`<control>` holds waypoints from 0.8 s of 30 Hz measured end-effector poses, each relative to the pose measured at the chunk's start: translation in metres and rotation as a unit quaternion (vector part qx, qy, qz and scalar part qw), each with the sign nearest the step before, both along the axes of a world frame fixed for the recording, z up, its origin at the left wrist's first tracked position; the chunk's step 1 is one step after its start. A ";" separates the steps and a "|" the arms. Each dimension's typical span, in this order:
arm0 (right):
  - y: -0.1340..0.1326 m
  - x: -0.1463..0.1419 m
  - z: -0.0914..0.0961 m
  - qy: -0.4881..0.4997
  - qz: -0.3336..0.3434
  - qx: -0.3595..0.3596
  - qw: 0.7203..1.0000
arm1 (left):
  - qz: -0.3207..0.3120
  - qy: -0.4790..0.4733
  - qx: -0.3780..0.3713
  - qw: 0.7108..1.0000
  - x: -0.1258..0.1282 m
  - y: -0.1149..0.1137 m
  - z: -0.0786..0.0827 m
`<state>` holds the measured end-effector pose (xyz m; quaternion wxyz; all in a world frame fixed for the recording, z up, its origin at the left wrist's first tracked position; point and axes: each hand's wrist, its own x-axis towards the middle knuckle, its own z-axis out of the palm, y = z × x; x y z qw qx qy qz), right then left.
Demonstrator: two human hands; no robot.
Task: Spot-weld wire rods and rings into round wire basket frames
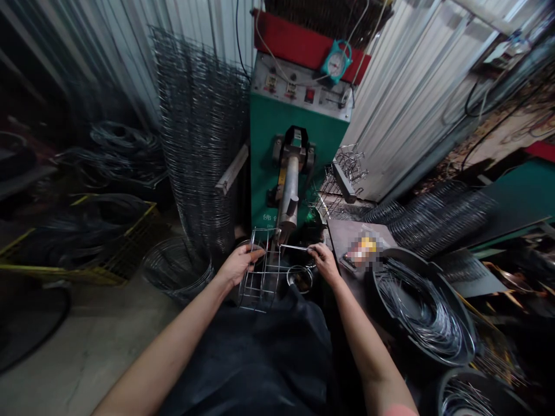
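Observation:
My left hand is closed on the left edge of a small wire basket, its thumb and fingers pinching the wires. The basket stands tilted below the metal arm of a green spot welding machine. My right hand is closed on the right end of a thin metal wire piece. That piece reaches left to the basket's upper right side, just under the electrode tip. Whether the two touch I cannot tell. Behind the basket sits a round container, its contents dark.
Tall stacked wire mesh stands left of the machine. A black tub of wire rings sits at right, beside a small table. A yellow-edged crate lies at left. A teal dial clock hangs on the machine's top.

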<state>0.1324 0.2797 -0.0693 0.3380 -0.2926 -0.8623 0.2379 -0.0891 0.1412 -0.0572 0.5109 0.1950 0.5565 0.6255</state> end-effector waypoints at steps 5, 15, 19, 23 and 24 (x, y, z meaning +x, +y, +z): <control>0.001 0.000 0.000 -0.003 -0.002 -0.006 1.000 | 0.004 -0.003 -0.009 1.000 -0.001 0.002 0.001; 0.001 0.001 0.001 0.000 0.011 -0.020 1.000 | 0.006 -0.012 -0.014 1.000 -0.001 0.002 0.003; 0.000 0.000 0.002 0.001 0.012 -0.020 1.000 | 0.006 -0.010 -0.014 1.000 -0.001 0.003 0.003; -0.001 -0.001 0.003 0.001 0.012 -0.018 1.000 | 0.008 -0.012 -0.015 1.000 -0.002 0.003 0.001; -0.001 -0.001 0.003 0.000 0.011 -0.019 1.000 | 0.008 -0.013 -0.015 1.000 -0.002 0.003 0.001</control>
